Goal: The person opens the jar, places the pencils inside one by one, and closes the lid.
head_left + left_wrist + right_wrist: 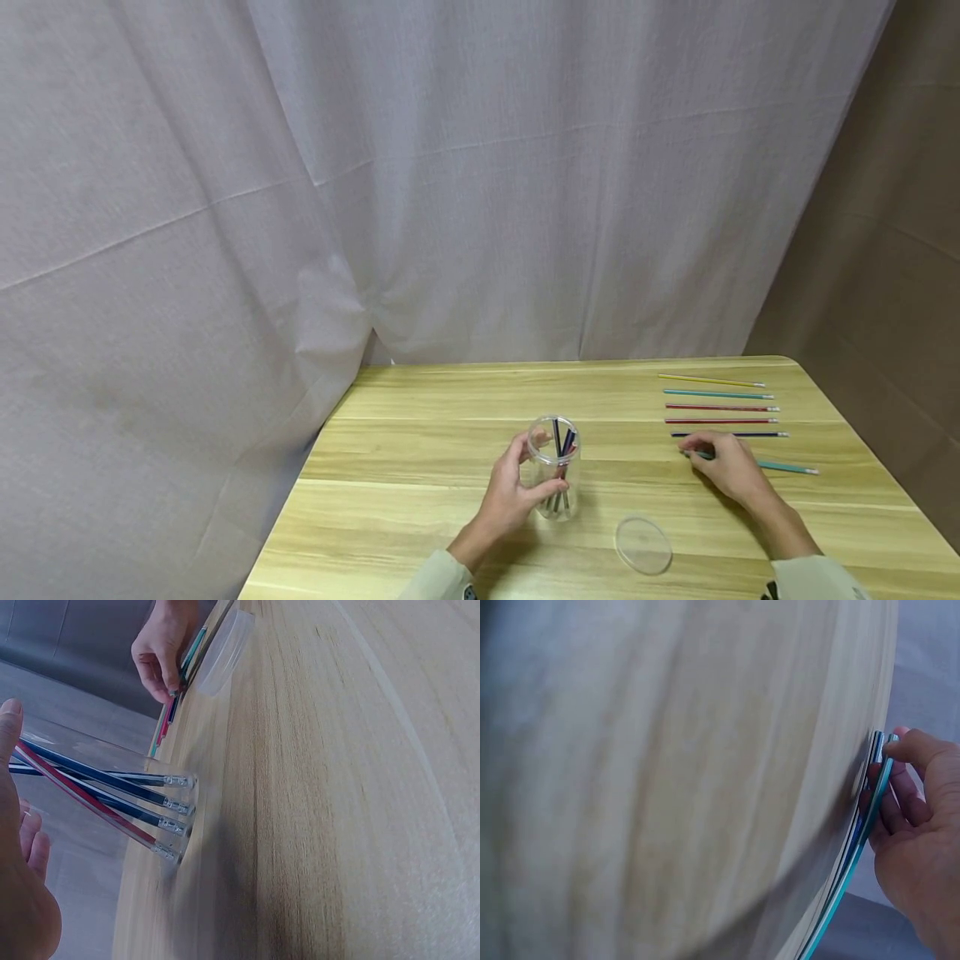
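My left hand grips a clear, open-topped jar from its left side, thumb across the front. The jar stands upright on the table. Inside it lean several pencils, dark blue ones and a red one, their metal-banded eraser ends at the bottom. Over on the right, my right hand pinches a teal pencil near its left end, between thumb and fingers. That pencil's eraser end points right. Just beyond the fingers lies a dark blue pencil, partly covered by the hand.
Behind the dark blue pencil lie two red pencils, another teal pencil and a yellow pencil, roughly parallel. A clear round lid lies flat between the hands. Grey curtain hangs along the wooden table's back edge.
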`<state>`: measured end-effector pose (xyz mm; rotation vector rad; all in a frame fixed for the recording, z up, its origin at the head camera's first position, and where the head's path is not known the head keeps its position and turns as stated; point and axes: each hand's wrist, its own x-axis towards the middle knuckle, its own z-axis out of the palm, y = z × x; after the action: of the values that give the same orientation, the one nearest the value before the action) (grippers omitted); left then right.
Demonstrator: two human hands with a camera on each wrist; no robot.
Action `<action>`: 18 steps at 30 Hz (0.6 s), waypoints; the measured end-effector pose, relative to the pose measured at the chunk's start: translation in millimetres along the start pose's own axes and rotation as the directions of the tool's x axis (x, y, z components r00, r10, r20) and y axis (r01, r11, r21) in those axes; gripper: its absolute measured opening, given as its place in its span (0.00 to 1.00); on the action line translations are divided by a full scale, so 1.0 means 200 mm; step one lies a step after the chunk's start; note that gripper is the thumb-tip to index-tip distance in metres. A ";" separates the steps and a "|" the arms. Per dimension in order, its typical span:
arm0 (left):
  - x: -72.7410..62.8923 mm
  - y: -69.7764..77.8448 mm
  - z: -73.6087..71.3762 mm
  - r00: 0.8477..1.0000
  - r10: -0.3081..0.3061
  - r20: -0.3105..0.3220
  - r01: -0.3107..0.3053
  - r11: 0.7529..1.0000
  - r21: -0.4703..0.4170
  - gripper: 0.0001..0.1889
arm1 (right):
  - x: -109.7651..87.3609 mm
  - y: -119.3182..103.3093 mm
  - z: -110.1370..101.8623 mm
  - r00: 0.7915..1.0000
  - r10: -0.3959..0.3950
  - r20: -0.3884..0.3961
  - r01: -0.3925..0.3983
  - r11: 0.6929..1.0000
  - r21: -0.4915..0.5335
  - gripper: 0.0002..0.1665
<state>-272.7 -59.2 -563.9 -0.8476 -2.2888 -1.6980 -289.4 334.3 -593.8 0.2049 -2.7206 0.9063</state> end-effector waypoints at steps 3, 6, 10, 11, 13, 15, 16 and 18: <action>0.00 0.00 0.00 1.000 0.006 0.000 -0.006 1.000 0.001 0.41 | 0.00 -0.02 0.00 1.000 -0.015 -0.015 0.015 1.000 0.002 0.11; 0.00 0.00 0.00 1.000 0.008 0.001 -0.008 1.000 0.003 0.41 | 0.00 -0.05 0.00 0.999 -0.031 -0.034 0.031 0.999 0.009 0.12; 0.00 0.00 0.00 1.000 0.006 0.001 -0.006 1.000 0.002 0.41 | 0.01 -0.08 0.00 0.996 -0.056 -0.067 0.057 0.998 0.015 0.13; 0.00 0.00 0.00 1.000 0.005 0.001 -0.005 1.000 0.003 0.41 | 0.01 -0.09 0.00 0.995 -0.065 -0.077 0.066 0.998 0.016 0.13; 0.00 0.00 0.00 1.000 -0.001 0.000 0.001 1.000 0.000 0.41 | 0.02 -0.11 0.00 0.991 -0.091 -0.100 0.093 0.995 0.019 0.13; 0.00 0.00 0.00 1.000 -0.011 0.000 0.011 1.000 -0.003 0.41 | 0.03 -0.13 -0.01 0.983 -0.130 -0.128 0.134 0.991 0.022 0.14; 0.00 0.00 0.00 1.000 -0.016 0.000 0.016 1.000 -0.004 0.41 | 0.03 -0.14 -0.01 0.979 -0.148 -0.141 0.153 0.988 0.025 0.14; 0.00 0.00 0.00 1.000 -0.024 -0.002 0.024 1.000 -0.003 0.40 | 0.03 -0.16 -0.01 0.971 -0.177 -0.159 0.184 0.982 0.033 0.14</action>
<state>-271.5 -58.8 -563.7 -0.8218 -2.3051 -1.7110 -288.7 310.0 -572.0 0.3690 -2.4919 0.8954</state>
